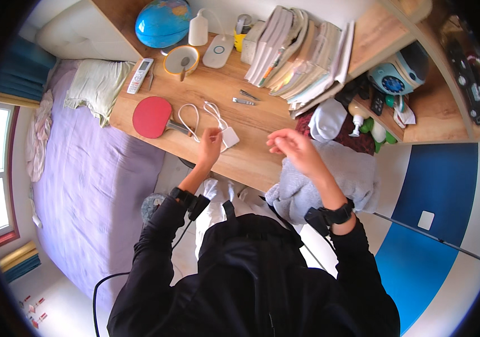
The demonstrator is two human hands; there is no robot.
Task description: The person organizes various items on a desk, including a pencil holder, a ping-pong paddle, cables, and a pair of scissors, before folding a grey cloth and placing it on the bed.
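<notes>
Near the front edge of the wooden desk, my left hand (211, 145) has its fingers curled in on a white cable (197, 120). That cable lies in loops, running behind my fingers. Right beside those fingertips is a white charger block (230, 137). My right hand (294, 147) hovers farther right over the desk's front edge, fingers loosely bent and apart, with nothing seen in it. Closest to it is a grey towel (337, 168). A red table tennis bat (152, 117) lies left of the cable, its handle pointing towards the loops.
Farther back on the desk (206, 90) are nail clippers (244, 101), a remote control (140, 76), a bowl with a spoon (174, 60), a globe (163, 23), a white charging pad (218, 51) and stacked books (303, 54). A bed (92, 168) borders the left side; shelving (438, 120) stands right.
</notes>
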